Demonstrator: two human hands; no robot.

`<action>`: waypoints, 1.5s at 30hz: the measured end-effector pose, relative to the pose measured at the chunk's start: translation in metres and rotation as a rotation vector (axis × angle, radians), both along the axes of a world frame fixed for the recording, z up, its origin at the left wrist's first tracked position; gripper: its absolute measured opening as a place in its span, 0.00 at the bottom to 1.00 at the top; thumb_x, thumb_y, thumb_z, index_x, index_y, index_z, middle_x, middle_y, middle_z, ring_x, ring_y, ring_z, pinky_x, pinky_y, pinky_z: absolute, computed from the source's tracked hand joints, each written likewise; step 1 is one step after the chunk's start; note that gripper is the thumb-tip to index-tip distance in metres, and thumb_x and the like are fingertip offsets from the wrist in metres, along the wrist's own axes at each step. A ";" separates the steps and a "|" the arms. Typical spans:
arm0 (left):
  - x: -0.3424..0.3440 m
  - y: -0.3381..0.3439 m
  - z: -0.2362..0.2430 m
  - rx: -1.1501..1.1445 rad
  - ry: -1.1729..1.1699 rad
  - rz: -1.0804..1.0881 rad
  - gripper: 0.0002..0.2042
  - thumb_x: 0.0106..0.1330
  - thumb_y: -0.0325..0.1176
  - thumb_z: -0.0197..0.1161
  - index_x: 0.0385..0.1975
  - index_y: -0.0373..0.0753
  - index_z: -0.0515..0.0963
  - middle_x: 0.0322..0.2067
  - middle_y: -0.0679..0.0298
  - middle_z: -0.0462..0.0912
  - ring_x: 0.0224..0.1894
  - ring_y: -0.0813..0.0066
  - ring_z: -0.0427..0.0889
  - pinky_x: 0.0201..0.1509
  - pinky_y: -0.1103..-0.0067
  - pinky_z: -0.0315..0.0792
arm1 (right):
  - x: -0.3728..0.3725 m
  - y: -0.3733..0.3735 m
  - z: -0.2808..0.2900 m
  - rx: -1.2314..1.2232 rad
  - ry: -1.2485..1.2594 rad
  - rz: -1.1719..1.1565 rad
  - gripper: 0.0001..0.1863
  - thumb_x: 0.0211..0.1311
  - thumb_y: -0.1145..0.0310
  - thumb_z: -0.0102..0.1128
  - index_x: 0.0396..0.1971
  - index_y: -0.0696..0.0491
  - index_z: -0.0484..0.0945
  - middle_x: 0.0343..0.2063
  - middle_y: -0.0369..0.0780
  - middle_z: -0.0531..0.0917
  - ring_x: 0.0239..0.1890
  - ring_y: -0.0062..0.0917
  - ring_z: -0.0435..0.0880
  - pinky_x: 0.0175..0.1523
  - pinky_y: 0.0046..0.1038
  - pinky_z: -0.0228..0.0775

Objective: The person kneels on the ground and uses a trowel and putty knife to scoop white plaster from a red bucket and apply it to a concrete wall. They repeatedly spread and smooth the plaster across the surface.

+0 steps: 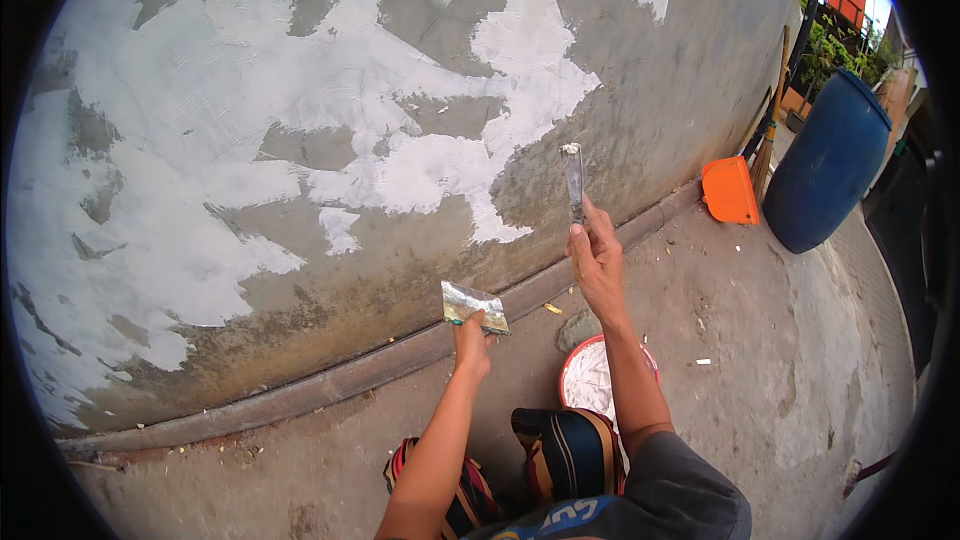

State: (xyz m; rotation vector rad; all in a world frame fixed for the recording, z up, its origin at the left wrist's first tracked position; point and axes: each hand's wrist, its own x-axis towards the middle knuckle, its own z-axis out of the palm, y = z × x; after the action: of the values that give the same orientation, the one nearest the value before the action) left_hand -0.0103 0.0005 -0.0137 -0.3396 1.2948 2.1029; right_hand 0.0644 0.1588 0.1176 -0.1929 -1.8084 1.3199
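My right hand (597, 260) grips a narrow metal putty knife (574, 180) raised in front of the wall, a dab of white filler on its tip. Lower and to the left, my left hand (472, 345) holds a wide flat scraper blade (475, 302) smeared with pale material. The grey wall (680, 60) carries large uneven patches of white filler (200, 120) over its upper and left areas. Below my hands, a red-rimmed round container (582, 370) of white paste sits on the ground, partly hidden by my right forearm.
A concrete ledge (400, 358) runs along the wall's foot on the dusty floor (760, 340). At the right stand an orange dustpan (730, 190), a broom (766, 140) and a blue plastic barrel (825, 160), with plants (835, 45) behind. My knees in striped cloth (560, 450) are beneath me.
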 end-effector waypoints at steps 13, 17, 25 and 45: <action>-0.007 -0.016 0.012 0.018 -0.011 -0.051 0.28 0.62 0.29 0.55 0.62 0.35 0.57 0.61 0.55 0.62 0.58 0.60 0.70 0.62 0.58 0.63 | -0.080 -0.022 0.084 0.145 0.375 0.034 0.22 0.69 0.74 0.46 0.62 0.50 0.70 0.41 0.36 0.67 0.32 0.15 0.65 0.34 0.18 0.63; -0.010 -0.014 0.007 0.009 0.008 -0.062 0.29 0.60 0.27 0.55 0.63 0.35 0.57 0.60 0.56 0.63 0.56 0.61 0.71 0.60 0.58 0.65 | -0.085 0.011 0.108 0.150 0.378 -0.139 0.22 0.69 0.75 0.46 0.62 0.49 0.70 0.41 0.36 0.67 0.32 0.14 0.65 0.33 0.19 0.64; -0.017 -0.010 -0.013 0.038 0.003 -0.121 0.26 0.60 0.27 0.54 0.60 0.36 0.61 0.57 0.57 0.67 0.53 0.62 0.74 0.54 0.63 0.72 | -0.119 -0.003 0.153 0.474 0.458 -0.294 0.25 0.66 0.79 0.48 0.62 0.46 0.70 0.42 0.39 0.66 0.32 0.19 0.67 0.33 0.22 0.66; -0.019 -0.006 -0.012 0.014 -0.006 -0.121 0.25 0.60 0.27 0.54 0.60 0.38 0.61 0.62 0.56 0.62 0.55 0.60 0.72 0.53 0.62 0.72 | -0.128 0.041 0.151 0.381 0.446 -0.476 0.23 0.67 0.75 0.47 0.62 0.49 0.70 0.42 0.40 0.68 0.30 0.18 0.68 0.32 0.22 0.67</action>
State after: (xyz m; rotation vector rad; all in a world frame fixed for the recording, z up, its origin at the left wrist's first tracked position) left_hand -0.0295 -0.0050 -0.0262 -0.2540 1.2644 2.0074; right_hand -0.0641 0.1998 0.2688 -0.1003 -1.4733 0.6104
